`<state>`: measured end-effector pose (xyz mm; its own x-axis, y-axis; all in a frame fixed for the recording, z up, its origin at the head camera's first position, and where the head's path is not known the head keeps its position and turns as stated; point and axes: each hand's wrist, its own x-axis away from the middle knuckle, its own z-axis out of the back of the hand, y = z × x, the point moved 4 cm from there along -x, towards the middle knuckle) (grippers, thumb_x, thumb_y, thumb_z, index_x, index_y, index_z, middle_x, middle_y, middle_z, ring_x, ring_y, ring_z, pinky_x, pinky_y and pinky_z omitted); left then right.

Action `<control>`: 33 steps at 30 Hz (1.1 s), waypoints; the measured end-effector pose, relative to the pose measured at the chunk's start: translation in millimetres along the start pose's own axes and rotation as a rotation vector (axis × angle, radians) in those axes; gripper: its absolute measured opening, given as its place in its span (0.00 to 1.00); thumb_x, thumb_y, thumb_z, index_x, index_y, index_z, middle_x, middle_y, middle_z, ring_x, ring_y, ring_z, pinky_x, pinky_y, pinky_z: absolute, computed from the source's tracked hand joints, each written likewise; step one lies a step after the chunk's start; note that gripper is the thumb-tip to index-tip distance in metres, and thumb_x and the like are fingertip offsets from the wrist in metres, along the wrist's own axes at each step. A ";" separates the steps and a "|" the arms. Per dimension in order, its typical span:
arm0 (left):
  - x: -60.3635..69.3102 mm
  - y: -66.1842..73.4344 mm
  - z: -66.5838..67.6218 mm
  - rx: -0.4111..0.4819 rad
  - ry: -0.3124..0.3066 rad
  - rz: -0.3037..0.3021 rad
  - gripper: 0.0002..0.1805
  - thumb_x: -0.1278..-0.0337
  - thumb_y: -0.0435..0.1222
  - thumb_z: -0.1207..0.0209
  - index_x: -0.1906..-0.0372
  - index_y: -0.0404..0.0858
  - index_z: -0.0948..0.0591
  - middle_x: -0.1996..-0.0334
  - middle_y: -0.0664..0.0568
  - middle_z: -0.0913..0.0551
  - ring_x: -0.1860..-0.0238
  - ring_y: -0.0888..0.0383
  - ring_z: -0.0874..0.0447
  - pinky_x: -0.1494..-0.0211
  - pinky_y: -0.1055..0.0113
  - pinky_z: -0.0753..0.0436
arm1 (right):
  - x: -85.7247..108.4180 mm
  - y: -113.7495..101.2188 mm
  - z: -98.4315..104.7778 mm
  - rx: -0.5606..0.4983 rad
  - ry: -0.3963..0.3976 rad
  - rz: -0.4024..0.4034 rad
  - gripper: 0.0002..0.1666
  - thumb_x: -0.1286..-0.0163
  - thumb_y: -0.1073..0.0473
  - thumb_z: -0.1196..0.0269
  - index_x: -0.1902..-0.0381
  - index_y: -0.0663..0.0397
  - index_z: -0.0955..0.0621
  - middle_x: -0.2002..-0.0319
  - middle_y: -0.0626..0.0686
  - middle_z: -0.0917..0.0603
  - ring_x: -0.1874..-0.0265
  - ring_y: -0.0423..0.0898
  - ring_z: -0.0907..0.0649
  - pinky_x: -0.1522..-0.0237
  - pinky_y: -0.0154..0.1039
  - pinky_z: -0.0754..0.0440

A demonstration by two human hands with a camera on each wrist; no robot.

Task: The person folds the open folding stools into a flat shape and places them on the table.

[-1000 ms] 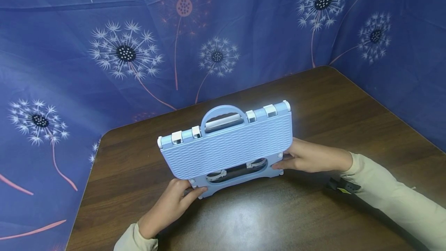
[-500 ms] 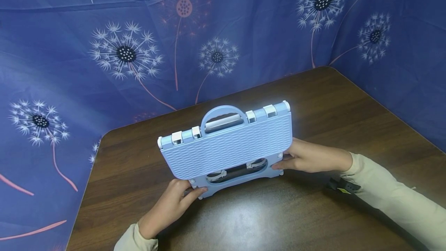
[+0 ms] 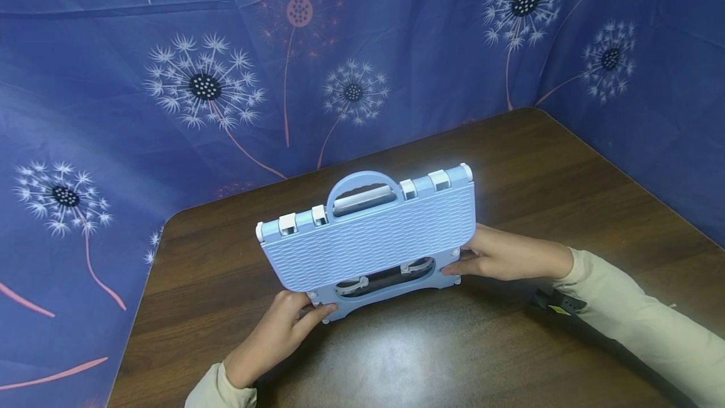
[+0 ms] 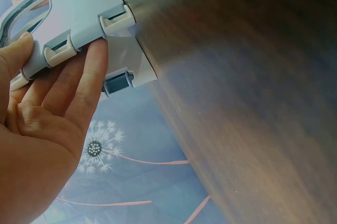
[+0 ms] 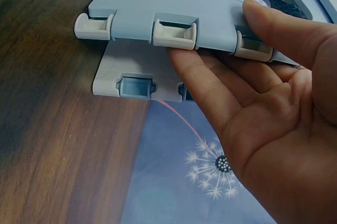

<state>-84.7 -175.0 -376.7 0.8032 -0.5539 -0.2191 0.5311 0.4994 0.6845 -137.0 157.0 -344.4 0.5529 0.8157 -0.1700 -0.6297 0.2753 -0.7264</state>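
Blue folding stool [image 3: 370,238] has not visibly shifted this last second, so work seems paused: left hand [image 3: 280,327] and right hand [image 3: 504,255] grip its lower sides, thumbs opposing fingers [image 4: 93,71], over the tabletop [image 3: 566,200], short of its far edge.

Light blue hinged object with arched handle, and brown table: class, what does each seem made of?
Light blue hinged object: probably satin moulded plastic, from its wavy ridges and rounded edges. Brown table: smooth, glossy wood or wood-look laminate, from streaked grain and bright reflection; which is unclear.
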 end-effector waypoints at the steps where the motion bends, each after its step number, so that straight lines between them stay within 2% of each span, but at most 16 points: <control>1: -0.1 0.2 0.1 -0.002 0.002 -0.004 0.08 0.31 0.38 0.40 0.52 0.43 0.17 0.62 0.62 0.14 0.69 0.69 0.23 0.67 0.70 0.20 | 0.0 0.1 0.0 0.000 0.000 -0.001 0.39 0.29 0.62 0.35 0.25 0.43 0.37 0.31 0.47 0.31 0.49 0.42 0.25 0.48 0.39 0.24; 6: -0.1 0.0 -0.1 -0.006 0.007 -0.015 0.08 0.31 0.38 0.40 0.52 0.43 0.17 0.62 0.62 0.15 0.69 0.69 0.23 0.67 0.70 0.20 | 0.3 0.4 -0.1 0.005 -0.003 -0.005 0.39 0.29 0.62 0.36 0.25 0.43 0.37 0.31 0.47 0.31 0.50 0.42 0.25 0.49 0.39 0.24; 17: -0.6 -0.3 -0.2 0.004 -0.003 0.007 0.08 0.31 0.39 0.40 0.52 0.43 0.17 0.62 0.62 0.15 0.70 0.69 0.24 0.68 0.70 0.20 | 0.4 0.3 0.5 -0.004 -0.003 -0.008 0.40 0.30 0.62 0.35 0.24 0.43 0.38 0.30 0.48 0.33 0.47 0.43 0.26 0.46 0.39 0.25; 33: -0.8 0.6 0.0 0.004 0.000 -0.016 0.08 0.32 0.38 0.39 0.51 0.43 0.18 0.62 0.61 0.14 0.69 0.69 0.22 0.67 0.70 0.19 | 0.2 -1.3 1.4 -0.001 -0.002 -0.007 0.39 0.30 0.62 0.35 0.25 0.43 0.37 0.31 0.48 0.31 0.51 0.42 0.25 0.50 0.39 0.25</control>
<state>-85.1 -174.3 -376.2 0.7945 -0.5619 -0.2303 0.5430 0.4876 0.6836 -136.9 157.6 -342.5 0.5561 0.8148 -0.1639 -0.6254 0.2803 -0.7283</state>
